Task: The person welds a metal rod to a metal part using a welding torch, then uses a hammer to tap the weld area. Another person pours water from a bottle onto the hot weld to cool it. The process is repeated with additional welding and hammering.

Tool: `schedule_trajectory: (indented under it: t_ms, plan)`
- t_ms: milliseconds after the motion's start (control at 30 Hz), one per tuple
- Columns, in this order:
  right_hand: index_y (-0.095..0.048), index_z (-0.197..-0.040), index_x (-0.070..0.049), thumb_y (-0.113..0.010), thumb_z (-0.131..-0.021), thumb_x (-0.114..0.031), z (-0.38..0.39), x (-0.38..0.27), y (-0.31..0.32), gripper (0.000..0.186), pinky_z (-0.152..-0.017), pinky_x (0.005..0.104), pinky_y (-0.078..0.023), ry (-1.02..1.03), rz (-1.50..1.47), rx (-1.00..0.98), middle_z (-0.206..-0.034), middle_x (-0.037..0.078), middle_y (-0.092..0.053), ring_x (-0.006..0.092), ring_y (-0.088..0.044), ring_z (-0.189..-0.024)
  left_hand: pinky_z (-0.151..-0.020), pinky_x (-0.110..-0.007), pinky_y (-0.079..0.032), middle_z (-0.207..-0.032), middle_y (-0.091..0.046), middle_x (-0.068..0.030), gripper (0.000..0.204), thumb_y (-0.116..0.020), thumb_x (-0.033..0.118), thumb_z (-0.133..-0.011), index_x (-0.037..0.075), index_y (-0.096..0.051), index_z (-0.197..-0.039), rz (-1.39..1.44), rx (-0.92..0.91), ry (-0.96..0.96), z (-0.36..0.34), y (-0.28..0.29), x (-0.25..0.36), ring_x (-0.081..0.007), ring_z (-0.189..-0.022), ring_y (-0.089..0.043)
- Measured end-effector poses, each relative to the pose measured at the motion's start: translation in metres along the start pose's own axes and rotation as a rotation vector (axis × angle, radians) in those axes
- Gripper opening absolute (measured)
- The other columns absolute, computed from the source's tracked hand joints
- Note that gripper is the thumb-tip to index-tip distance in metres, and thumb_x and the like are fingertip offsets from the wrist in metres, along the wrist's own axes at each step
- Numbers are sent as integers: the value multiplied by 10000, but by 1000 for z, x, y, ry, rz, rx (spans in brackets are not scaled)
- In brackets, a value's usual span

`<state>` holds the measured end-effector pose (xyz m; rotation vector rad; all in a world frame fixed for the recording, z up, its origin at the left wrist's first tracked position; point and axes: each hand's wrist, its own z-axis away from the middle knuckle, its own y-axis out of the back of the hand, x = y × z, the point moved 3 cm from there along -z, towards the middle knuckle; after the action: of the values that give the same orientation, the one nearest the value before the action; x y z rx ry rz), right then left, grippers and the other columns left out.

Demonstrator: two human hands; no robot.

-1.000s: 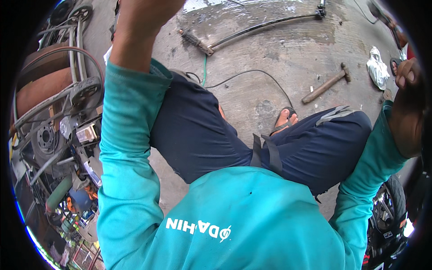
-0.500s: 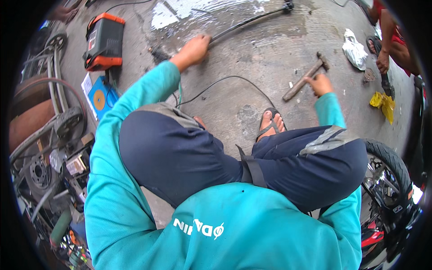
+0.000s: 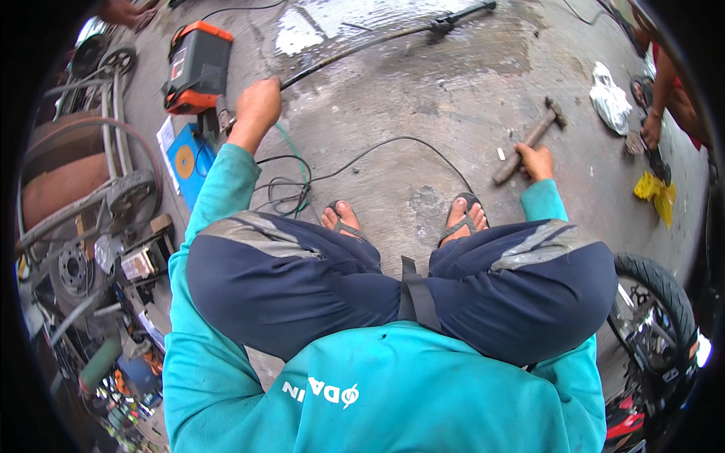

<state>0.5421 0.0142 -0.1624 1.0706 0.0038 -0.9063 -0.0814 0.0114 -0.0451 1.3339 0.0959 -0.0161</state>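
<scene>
My left hand (image 3: 257, 109) is closed around a long dark metal rod (image 3: 355, 50) near its left end. The rod slants up to the right across the floor, with a thicker joint (image 3: 442, 26) toward its far end. A short end piece sticks out on the other side of the hand, close to the orange and black machine (image 3: 198, 66). On the right, my right hand (image 3: 538, 161) grips a hammer (image 3: 533, 138) by its handle, low over the concrete. The hammer's head points away from me; I cannot tell whether it touches the floor.
A black cable (image 3: 377, 143) loops between the rod and my sandalled feet. Beside the machine lies a blue case (image 3: 189, 167) with a tan disc. Right are a white plastic bag (image 3: 609, 98), a yellow bag (image 3: 655, 198), another person's hand (image 3: 651, 131) and a motorcycle wheel (image 3: 657, 291). Metal frames crowd the left.
My left hand has moved left and slightly nearer, drawing the rod along toward the machine. My right hand keeps its grip on the hammer. The view has shifted, and my left foot now shows.
</scene>
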Motion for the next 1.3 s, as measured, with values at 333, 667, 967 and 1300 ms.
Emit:
schedule_trajectory:
  t_ms: [333,667,967,1300]
  plan:
    - [-693,-1033,133,-760,-759,-435,-22,8,10,635,-778,469,-555,183,383,13,-951,307,-718,397,-729,-870,-820,-487,-575,-1055,-718,-236,430,-696,295,-907,4,-659,-1222,476,51,-160,25,-43,26,-396,-934,-724]
    - [-710,-1098,120,-771,-761,-360,-49,29,-11,589,-929,468,-534,158,246,-92,-1074,318,-724,418,-713,-1027,-617,-393,-579,-808,-697,-119,752,-798,667,-783,-30,-706,-1050,1046,-325,742,66,-104,-146,-244,-700,-705]
    - [-676,-1078,97,-764,-735,-264,13,-11,12,506,-742,425,-571,49,-32,-10,-944,223,-729,325,-730,-844,-820,-330,-544,-1088,-623,-101,717,-926,185,-743,-12,-485,-1273,1498,293,541,69,-118,-125,-180,-923,-642]
    - [-573,-1115,11,-632,-901,-178,5,2,0,292,-610,406,-558,-141,-823,-349,-914,138,-647,239,-635,-697,-990,-448,-522,-1220,-673,-237,705,-918,387,-723,-26,-626,-1213,148,87,419,78,-87,-164,-387,-1134,-651]
